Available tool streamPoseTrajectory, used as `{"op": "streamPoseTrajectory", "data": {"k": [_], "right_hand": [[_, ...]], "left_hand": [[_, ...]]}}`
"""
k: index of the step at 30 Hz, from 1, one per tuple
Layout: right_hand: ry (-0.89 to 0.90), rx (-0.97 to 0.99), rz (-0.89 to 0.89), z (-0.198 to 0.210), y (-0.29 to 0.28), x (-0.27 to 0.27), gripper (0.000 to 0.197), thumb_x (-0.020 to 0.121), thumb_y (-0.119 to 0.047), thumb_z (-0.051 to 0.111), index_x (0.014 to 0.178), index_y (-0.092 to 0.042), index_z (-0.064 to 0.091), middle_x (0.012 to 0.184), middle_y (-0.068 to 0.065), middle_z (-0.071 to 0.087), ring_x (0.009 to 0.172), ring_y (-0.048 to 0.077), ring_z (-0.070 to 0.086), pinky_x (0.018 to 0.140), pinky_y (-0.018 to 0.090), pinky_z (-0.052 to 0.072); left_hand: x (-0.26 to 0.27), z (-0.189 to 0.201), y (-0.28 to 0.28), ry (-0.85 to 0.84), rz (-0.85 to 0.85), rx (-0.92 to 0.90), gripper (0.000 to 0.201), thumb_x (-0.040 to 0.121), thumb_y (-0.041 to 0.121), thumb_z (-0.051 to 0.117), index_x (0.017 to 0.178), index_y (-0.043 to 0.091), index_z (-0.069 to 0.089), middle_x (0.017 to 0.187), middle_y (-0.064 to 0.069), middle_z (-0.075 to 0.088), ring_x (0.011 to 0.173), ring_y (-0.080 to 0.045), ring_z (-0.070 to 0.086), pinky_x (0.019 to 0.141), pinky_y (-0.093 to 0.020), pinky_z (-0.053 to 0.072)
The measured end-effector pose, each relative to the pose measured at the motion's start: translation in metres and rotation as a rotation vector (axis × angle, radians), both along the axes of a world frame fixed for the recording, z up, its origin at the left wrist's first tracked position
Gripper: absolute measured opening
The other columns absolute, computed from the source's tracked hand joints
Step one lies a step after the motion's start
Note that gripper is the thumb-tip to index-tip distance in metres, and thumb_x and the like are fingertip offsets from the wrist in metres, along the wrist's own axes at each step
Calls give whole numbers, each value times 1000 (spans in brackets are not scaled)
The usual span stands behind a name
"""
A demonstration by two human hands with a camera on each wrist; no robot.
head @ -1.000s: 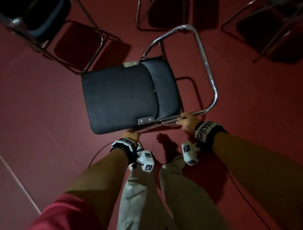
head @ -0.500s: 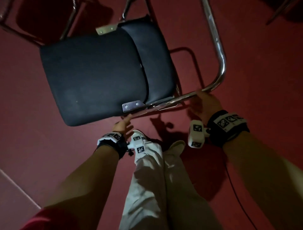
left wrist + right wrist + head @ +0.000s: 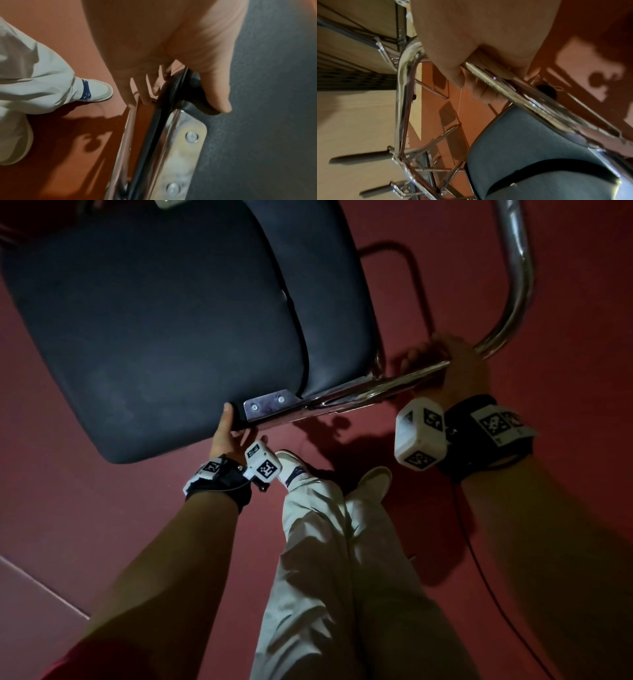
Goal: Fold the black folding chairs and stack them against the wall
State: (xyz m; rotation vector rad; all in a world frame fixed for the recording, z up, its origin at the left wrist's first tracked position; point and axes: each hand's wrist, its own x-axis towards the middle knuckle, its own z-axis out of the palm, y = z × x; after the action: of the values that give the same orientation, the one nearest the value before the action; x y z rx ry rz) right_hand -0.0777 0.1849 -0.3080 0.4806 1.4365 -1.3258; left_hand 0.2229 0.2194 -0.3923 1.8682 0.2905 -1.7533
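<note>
A folded black chair (image 3: 154, 330) with a chrome tube frame (image 3: 517, 285) hangs flat above the red floor, its padded seat and back overlapping. My left hand (image 3: 229, 433) pinches the near edge of the black pad beside a metal bracket (image 3: 270, 404); the left wrist view shows the thumb (image 3: 216, 86) on top of the pad and fingers (image 3: 137, 86) under the frame. My right hand (image 3: 448, 364) grips the chrome tube near its bend, with fingers (image 3: 484, 93) curled round the tube (image 3: 530, 102).
My legs in pale trousers (image 3: 325, 577) and white shoes (image 3: 294, 467) stand just below the chair. A black cable (image 3: 486, 587) trails on the red floor at right. In the right wrist view more folding chairs (image 3: 426, 166) stand beyond, near a pale wall (image 3: 354, 121).
The chair has come up and closer, now filling the upper view. My left hand has closed on the pad's edge by the bracket. The right hand keeps its hold on the tube.
</note>
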Motion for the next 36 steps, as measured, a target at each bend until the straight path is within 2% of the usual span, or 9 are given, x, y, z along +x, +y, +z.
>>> {"op": "streamPoseTrajectory", "data": {"k": [3, 6, 11, 17, 27, 30, 32, 34, 36], "right_hand": [[-16, 19, -42, 5, -3, 4, 18, 92, -15, 60, 76, -9, 57, 62, 3, 59, 54, 17, 59, 59, 28, 53], [33, -2, -73, 7, -3, 7, 11, 92, -11, 58, 81, -11, 57, 65, 4, 55, 54, 18, 54, 55, 26, 49], [106, -49, -14, 5, 0, 4, 16, 95, -3, 46, 94, -13, 59, 57, 1, 53, 48, 13, 48, 55, 26, 41], [102, -87, -4, 9, 1, 1, 17, 96, -3, 48, 92, -15, 59, 63, 2, 53, 50, 11, 48, 56, 26, 43], [87, -181, -27, 9, -15, -20, 24, 92, 2, 51, 80, -16, 62, 58, 0, 51, 48, 12, 46, 58, 28, 42], [99, -151, -33, 5, -12, -35, 25, 93, 2, 50, 79, -17, 59, 55, -1, 51, 47, 11, 46, 57, 27, 41], [106, -138, -43, 5, -9, -43, 25, 94, 2, 49, 80, -17, 57, 53, -2, 51, 45, 10, 46, 57, 27, 41], [104, -138, -64, 4, -6, -51, 25, 94, 2, 50, 79, -17, 57, 54, -2, 51, 45, 10, 47, 58, 27, 42], [85, -133, -100, 3, -4, -61, 26, 93, 2, 52, 76, -17, 57, 54, -2, 51, 44, 10, 47, 56, 26, 43]], "left_hand": [[5, -4, -9, 81, 114, -84, 53, 81, 61, 70, 112, 18, 71, 114, 0, 72, 92, -19, 71, 89, -34, 53], [12, -11, -15, 177, 311, -166, 45, 86, 54, 69, 116, 20, 69, 129, -1, 68, 110, -23, 69, 105, -42, 47], [14, -13, -17, 222, 390, -155, 45, 87, 50, 69, 118, 18, 69, 129, -4, 68, 119, -27, 65, 107, -46, 46], [19, -7, -22, 202, 285, -125, 48, 88, 55, 63, 121, 19, 65, 128, -3, 68, 99, -26, 73, 83, -44, 55], [1, 16, -34, 253, 259, -131, 50, 90, 57, 61, 119, 16, 68, 120, -8, 72, 98, -27, 74, 80, -42, 55], [-6, 27, -35, 186, 137, -138, 50, 89, 63, 58, 96, 19, 79, 129, -5, 67, 98, -22, 72, 96, -36, 52], [-11, 33, -37, 150, 129, -124, 49, 85, 65, 64, 100, 20, 78, 128, -1, 68, 103, -21, 66, 107, -33, 44], [-17, 39, -39, 124, 113, -126, 55, 79, 65, 71, 109, 19, 73, 113, 0, 71, 90, -21, 65, 94, -32, 52], [-24, 46, -42, 130, 26, -132, 62, 74, 65, 74, 116, 19, 72, 100, -1, 68, 64, -18, 60, 62, -26, 54]]}}
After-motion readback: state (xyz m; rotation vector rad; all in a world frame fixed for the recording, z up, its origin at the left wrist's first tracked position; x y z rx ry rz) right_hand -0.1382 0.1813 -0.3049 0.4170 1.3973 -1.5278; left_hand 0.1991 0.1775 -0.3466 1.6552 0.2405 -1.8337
